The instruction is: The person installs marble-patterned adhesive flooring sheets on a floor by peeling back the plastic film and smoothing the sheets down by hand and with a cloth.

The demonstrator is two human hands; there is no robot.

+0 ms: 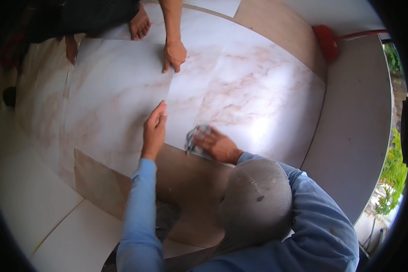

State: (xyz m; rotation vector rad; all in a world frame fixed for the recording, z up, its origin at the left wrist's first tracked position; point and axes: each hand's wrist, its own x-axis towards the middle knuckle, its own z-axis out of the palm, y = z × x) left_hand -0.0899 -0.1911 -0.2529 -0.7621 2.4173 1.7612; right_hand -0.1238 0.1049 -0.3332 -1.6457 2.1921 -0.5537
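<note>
My left hand (154, 129) is held edge-on over a white marbled panel (109, 104), close to its right edge. Its fingers are stretched out and it holds nothing. Under the fingers of my right hand (220, 146) is a crumpled, patterned cloth (196, 138), pressed on the near edge of the neighbouring marbled panel (254, 90). That hand is slightly blurred. Ahead, a co-worker's hand (174, 55) presses its fingers down at the seam between panels.
Brown bare surface (190, 170) shows before the panels. The co-worker's bare foot (139, 23) rests at the far side. A red object (325, 43) sits at the far right, by a grey upright board (349, 118). A grey cloth-covered rounded form (258, 199) lies between my arms.
</note>
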